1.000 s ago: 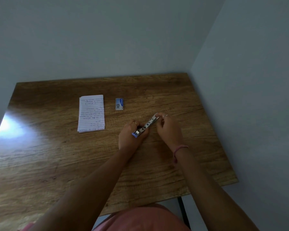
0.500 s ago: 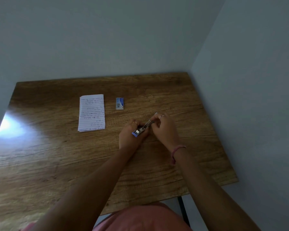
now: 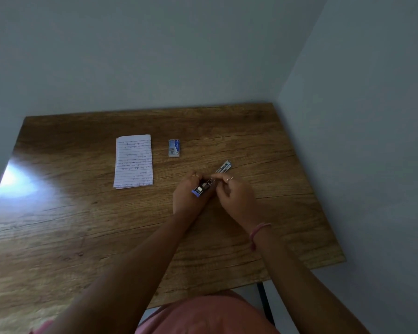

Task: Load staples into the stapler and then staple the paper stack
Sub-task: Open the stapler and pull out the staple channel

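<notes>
A small metal stapler [image 3: 199,189] with a blue end rests in my left hand [image 3: 186,201], just above the wooden table [image 3: 82,237]. Its silver metal arm [image 3: 224,168] sticks out up and to the right, beyond my fingers. The fingertips of my right hand [image 3: 237,198] are pinched on the stapler's middle; I cannot make out whether they hold staples. A stack of lined, handwritten paper [image 3: 133,162] lies flat to the left. A small blue and white staple box [image 3: 174,148] lies between the paper and my hands, farther back.
The table stands in a corner, with a wall behind it and another wall along its right side. A bright glare patch [image 3: 17,182] sits near the left edge. The table's front edge is close to my body, and a black leg [image 3: 266,304] shows below it.
My right hand has slid from the far tip of the stapler's metal arm back to its middle, so the tip is now uncovered. My left hand has kept its grip.
</notes>
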